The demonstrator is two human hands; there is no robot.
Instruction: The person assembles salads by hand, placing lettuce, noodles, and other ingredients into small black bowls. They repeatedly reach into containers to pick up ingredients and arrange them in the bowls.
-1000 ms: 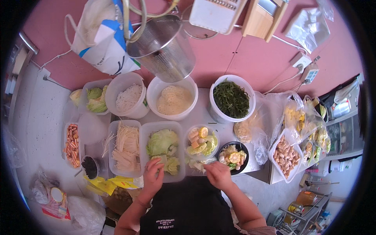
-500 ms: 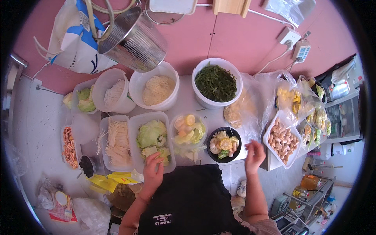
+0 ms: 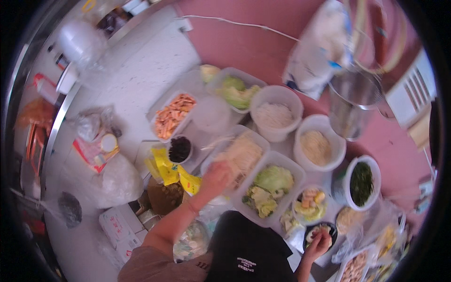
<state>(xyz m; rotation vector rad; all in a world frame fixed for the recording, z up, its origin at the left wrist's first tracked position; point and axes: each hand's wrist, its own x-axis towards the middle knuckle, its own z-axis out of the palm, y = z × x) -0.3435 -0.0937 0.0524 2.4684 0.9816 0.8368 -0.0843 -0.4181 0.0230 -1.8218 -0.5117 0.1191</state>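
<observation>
Over the mushroom tub: left hand (image 3: pixel 219 175) at the near-left end of a translucent rectangular plastic tub (image 3: pixel 266 144) of pale thin-stemmed mushrooms (image 3: pixel 244 152); fingers blurred, can't tell if spread, pressed together or pinching strands.
Over the black bowl: right hand (image 3: pixel 322 240) above a small round black bowl (image 3: pixel 335 232); fingers curled down, pinch or no pinch can't be told; bowl food mostly hidden.
Step in hand: looks like a reach at the mushrooms, other hand at the bowl.
Next move calls for: probably fingertips closing on a few strands, light pull, so none trail over the rim.
Lettuce tub: translucent rectangular plastic tub (image 3: pixel 300 177) beside the mushrooms, torn pale-green leaves (image 3: pixel 272 181) inside.
Clear cup: round clear plastic cup (image 3: pixel 294 209) near the bowl, pale-orange and yellow-green pieces in it.
White buckets: round white plastic buckets behind; white noodles (image 3: pixel 274 115), yellowish noodles (image 3: pixel 314 146), dark-green strips (image 3: pixel 361 183).
Far-left tray: clear tray of orange-red pieces (image 3: pixel 174 116).
Small cup: black bits (image 3: pixel 179 149).
</observation>
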